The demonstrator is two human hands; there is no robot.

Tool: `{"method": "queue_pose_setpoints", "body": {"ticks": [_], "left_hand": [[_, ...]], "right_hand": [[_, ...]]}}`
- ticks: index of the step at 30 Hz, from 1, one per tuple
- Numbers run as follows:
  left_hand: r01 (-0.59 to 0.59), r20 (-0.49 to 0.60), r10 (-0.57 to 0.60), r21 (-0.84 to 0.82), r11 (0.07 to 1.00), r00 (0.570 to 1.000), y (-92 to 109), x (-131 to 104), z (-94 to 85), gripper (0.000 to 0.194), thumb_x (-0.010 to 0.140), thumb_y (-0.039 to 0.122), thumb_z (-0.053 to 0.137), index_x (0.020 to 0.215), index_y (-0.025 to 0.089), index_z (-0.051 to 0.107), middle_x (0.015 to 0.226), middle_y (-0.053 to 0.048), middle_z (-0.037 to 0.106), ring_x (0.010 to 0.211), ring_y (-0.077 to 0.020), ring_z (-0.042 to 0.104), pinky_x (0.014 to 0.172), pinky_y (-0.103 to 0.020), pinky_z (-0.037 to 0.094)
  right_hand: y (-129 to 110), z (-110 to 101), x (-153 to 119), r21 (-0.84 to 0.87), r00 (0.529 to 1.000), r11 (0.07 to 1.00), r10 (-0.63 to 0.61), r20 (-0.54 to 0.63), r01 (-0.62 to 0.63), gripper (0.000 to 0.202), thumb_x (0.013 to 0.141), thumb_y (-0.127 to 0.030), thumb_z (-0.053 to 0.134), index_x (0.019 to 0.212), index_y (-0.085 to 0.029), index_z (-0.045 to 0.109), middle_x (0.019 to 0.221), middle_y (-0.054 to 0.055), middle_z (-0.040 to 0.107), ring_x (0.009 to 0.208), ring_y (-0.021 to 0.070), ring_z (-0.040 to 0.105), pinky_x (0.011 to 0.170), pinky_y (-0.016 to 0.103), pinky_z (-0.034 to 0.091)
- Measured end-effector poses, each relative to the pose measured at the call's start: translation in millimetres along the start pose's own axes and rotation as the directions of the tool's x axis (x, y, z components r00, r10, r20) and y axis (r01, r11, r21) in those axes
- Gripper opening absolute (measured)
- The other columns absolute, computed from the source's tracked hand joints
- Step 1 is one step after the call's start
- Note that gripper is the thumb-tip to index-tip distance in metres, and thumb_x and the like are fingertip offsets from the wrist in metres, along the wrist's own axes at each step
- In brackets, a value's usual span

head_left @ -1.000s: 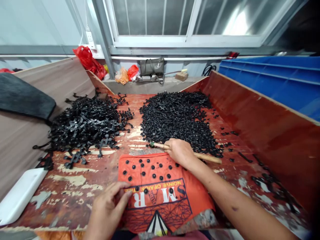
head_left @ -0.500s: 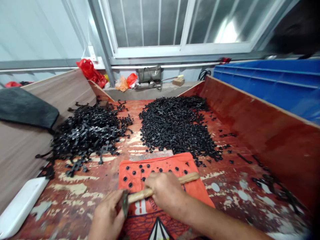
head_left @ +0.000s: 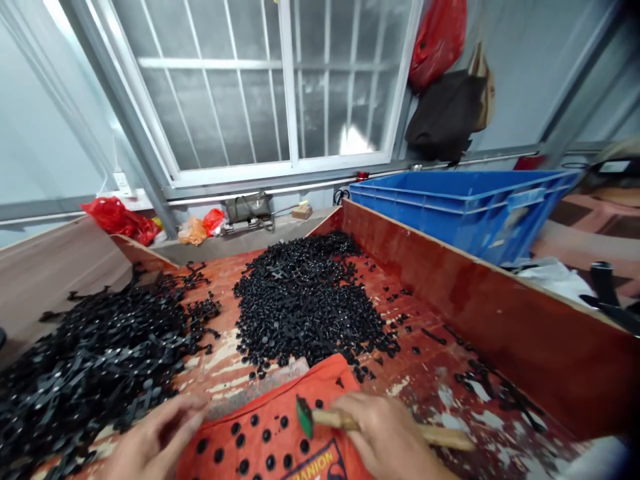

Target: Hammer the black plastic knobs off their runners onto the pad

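Note:
My right hand (head_left: 387, 430) is closed around the wooden handle of a small hammer (head_left: 333, 419). The hammer's green head hovers over or rests on an orange cloth (head_left: 320, 380); I cannot tell whether it touches. My left hand (head_left: 155, 437) is at the cloth's left edge, thumb and fingers loosely curled and apart, with nothing seen between them. Several small round black pieces (head_left: 267, 435) are spread across the cloth, which has printed lettering near the bottom.
Beyond the cloth lies a big heap of small black parts (head_left: 310, 307). Another heap of black strips (head_left: 110, 353) is on the left. A red-brown board (head_left: 450, 280) walls the right side, with a blue crate (head_left: 425, 200) behind it. More strips (head_left: 495, 387) lie scattered near that board.
My left hand has come away from the hammer head and moved left. The hammer is now in my right hand alone, its head over the cloth's dotted area. The view has swung right and up.

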State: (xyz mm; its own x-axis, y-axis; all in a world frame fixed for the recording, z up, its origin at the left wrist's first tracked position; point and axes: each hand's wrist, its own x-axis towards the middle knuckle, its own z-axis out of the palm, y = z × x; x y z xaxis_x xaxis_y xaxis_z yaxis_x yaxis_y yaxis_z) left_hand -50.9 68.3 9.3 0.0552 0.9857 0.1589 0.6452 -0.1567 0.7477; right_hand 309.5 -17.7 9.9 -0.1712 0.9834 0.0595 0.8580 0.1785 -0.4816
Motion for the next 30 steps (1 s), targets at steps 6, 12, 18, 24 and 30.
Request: {"method": "queue_pose_setpoints", "body": {"ticks": [6, 12, 18, 24, 30], "left_hand": [[-0.369, 0.397, 0.255, 0.243, 0.897, 0.882, 98, 113, 103.6, 0.026, 0.079, 0.024, 0.057, 0.102, 0.021, 0.070, 0.076, -0.002, 0.068, 0.073, -0.0198, 0.062, 0.072, -0.031, 0.050], [-0.788, 0.749, 0.374, 0.309, 0.533, 0.547, 164, 123, 189.7, 0.038, 0.071, 0.009, 0.059, 0.104, 0.024, 0.072, 0.103, -0.008, 0.069, 0.101, -0.0271, 0.062, 0.086, -0.037, 0.048], [-0.682, 0.657, 0.304, 0.450, 0.577, 0.690, 153, 114, 206.6, 0.023, 0.082, 0.018, 0.056, 0.101, 0.020, 0.069, 0.099, -0.011, 0.069, 0.101, -0.0307, 0.063, 0.094, -0.049, 0.045], [-0.649, 0.640, 0.320, 0.379, 0.660, 0.699, 136, 113, 201.0, 0.040, 0.086, 0.013, 0.048, 0.118, 0.029, 0.066, 0.102, -0.008, 0.066, 0.099, -0.0249, 0.062, 0.088, -0.038, 0.046], [-0.364, 0.469, 0.258, 0.151, 0.919, 0.845, 132, 121, 190.6, 0.050, 0.081, 0.002, 0.043, 0.119, 0.027, 0.064, 0.100, -0.007, 0.064, 0.099, -0.0205, 0.060, 0.092, -0.034, 0.043]], "right_hand": [[64, 14, -33, -0.172, 0.988, 0.979, 0.090, -0.122, -0.111, 0.025, 0.088, -0.012, 0.042, 0.093, -0.027, 0.061, 0.085, -0.001, 0.070, 0.075, 0.0186, 0.070, 0.062, 0.027, 0.041], [88, 54, -46, -0.395, 0.968, 0.916, -0.025, -0.250, -0.078, 0.026, 0.083, -0.008, 0.047, 0.098, -0.027, 0.055, 0.082, -0.002, 0.065, 0.061, 0.0177, 0.065, 0.056, 0.028, 0.039], [88, 60, -44, -0.410, 0.945, 0.908, -0.056, -0.322, -0.086, 0.029, 0.083, -0.008, 0.047, 0.105, -0.026, 0.052, 0.083, -0.002, 0.065, 0.061, 0.0182, 0.063, 0.058, 0.031, 0.037], [85, 57, -43, -0.357, 0.928, 0.930, -0.056, -0.368, -0.086, 0.032, 0.079, -0.007, 0.048, 0.103, -0.027, 0.052, 0.081, -0.002, 0.065, 0.062, 0.0171, 0.063, 0.059, 0.029, 0.037], [85, 56, -41, -0.345, 0.921, 0.936, -0.079, -0.382, -0.063, 0.028, 0.082, -0.007, 0.047, 0.101, -0.027, 0.053, 0.080, -0.002, 0.065, 0.061, 0.0180, 0.065, 0.056, 0.029, 0.039]]}}
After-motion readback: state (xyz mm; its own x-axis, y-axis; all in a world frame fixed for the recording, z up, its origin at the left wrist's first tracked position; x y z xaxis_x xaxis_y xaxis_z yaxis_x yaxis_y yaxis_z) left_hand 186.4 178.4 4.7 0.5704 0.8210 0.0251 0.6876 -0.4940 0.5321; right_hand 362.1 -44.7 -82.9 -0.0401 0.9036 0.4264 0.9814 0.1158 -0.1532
